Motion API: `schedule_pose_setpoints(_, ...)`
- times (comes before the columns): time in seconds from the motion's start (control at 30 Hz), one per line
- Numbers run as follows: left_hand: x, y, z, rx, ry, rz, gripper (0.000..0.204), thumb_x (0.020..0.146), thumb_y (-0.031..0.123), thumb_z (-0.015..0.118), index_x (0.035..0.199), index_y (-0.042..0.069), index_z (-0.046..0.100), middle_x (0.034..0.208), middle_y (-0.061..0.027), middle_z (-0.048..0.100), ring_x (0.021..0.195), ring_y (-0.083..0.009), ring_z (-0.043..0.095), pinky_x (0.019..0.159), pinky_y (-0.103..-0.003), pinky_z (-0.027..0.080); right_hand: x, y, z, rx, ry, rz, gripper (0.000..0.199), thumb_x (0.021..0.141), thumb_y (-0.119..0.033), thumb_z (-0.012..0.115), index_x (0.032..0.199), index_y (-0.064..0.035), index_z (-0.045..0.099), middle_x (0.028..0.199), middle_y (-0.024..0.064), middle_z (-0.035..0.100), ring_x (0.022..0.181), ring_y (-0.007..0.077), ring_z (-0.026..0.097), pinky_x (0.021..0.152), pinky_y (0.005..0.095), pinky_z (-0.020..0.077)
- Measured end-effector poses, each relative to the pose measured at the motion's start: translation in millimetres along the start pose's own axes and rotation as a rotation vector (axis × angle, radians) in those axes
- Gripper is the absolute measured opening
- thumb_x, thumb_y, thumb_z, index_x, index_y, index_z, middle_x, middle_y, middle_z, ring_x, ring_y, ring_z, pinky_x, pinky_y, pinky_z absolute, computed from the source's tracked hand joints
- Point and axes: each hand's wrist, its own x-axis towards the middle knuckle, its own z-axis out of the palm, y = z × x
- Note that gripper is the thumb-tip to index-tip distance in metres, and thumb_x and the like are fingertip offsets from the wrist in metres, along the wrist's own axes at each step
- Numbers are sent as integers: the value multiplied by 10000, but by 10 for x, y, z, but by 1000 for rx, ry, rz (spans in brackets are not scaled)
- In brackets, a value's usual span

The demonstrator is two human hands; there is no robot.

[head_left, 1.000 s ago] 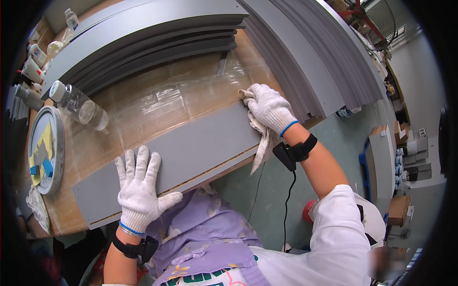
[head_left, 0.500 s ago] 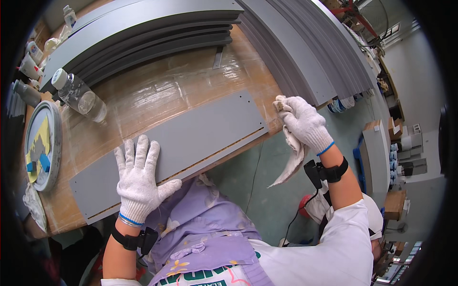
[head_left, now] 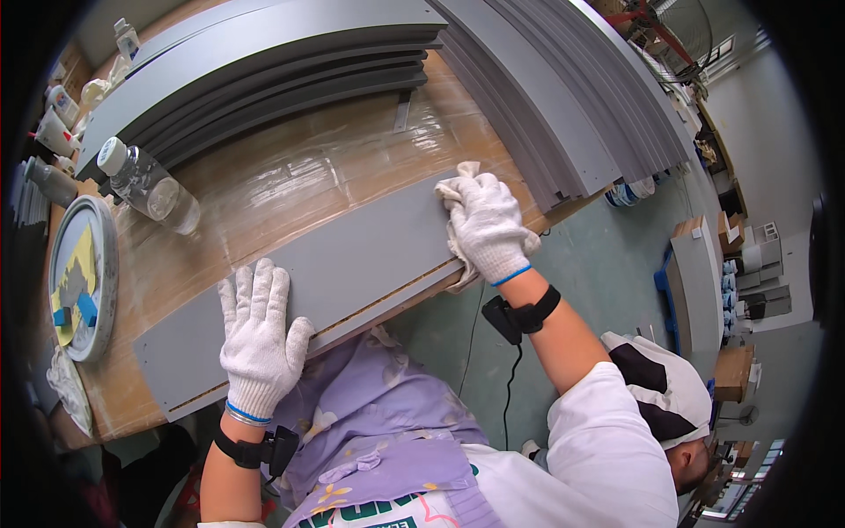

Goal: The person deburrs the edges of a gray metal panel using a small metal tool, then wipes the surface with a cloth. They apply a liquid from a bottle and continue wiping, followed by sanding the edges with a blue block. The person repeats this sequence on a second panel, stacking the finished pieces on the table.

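Note:
A long grey panel (head_left: 370, 238) with a slot along its near edge lies slantwise at the table's near side. My left hand (head_left: 261, 334), in a white knit glove, rests flat on its left part, fingers stretched out. At the panel's right end, my right hand (head_left: 489, 222), gloved the same way, presses a whitish cloth (head_left: 451, 192) onto the surface. The cloth bunches under the fingers and hangs over the near edge. It hides the panel's right end and the holes there.
Stacked grey panels (head_left: 290, 44) fill the back, with another stack (head_left: 563, 106) at the right. Left stand a clear bottle (head_left: 158, 195), a round lid (head_left: 106, 308) holding a yellow sheet and blue blocks, and a crumpled cloth (head_left: 69, 387). Another person (head_left: 660, 387) bends low at right.
My right hand has moved left and brought the cloth from beyond the panel onto its right end. My left hand stays on the panel, its thumb drawn in closer.

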Motion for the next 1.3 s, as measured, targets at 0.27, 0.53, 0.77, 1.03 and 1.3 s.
schedule_pose_setpoints(0.27, 26, 27, 16, -3, 5, -4, 681, 877, 320, 636, 1451, -6, 469, 1539, -207, 415, 1477, -393, 296, 1245, -497, 160, -253, 695, -677, 31, -292, 75, 326, 871, -130, 658, 1191, -188, 669, 1088, 115, 613, 971, 318, 639, 849, 414, 543)
schedule_pose_setpoints(0.53, 14, 21, 8, 18, -11, -10, 728, 859, 372, 658, 1457, 4, 466, 1537, -207, 418, 1476, -393, 300, 1244, -498, 163, -428, 641, -645, 95, -325, -153, 376, 750, -63, 676, 1101, -194, 708, 902, 80, 601, 863, 308, 637, 739, 401, 536)
schedule_pose_setpoints(0.77, 31, 31, 12, 42, -16, 9, 736, 864, 384, 653, 1466, 7, 459, 1545, -209, 407, 1477, -393, 299, 1240, -507, 171, -449, 561, -519, 147, -136, -154, 251, 744, -43, 680, 977, -135, 692, 846, 100, 591, 811, 323, 626, 717, 413, 527)
schedule_pose_setpoints(1.03, 35, 40, 36, 53, -33, 6, 770, 848, 384, 664, 1481, 11, 436, 1548, -209, 401, 1475, -393, 302, 1240, -514, 168, -442, 611, -503, 76, -155, -166, 318, 723, -28, 692, 1014, -154, 713, 914, 89, 614, 813, 318, 635, 696, 409, 530)
schedule_pose_setpoints(1.3, 34, 32, 38, 60, -35, 14, 762, 851, 372, 659, 1486, 15, 432, 1558, -203, 389, 1484, -387, 286, 1243, -511, 160, -490, 670, -484, 85, -132, -210, 259, 717, -44, 678, 959, -136, 700, 839, 87, 578, 810, 307, 617, 706, 418, 516)
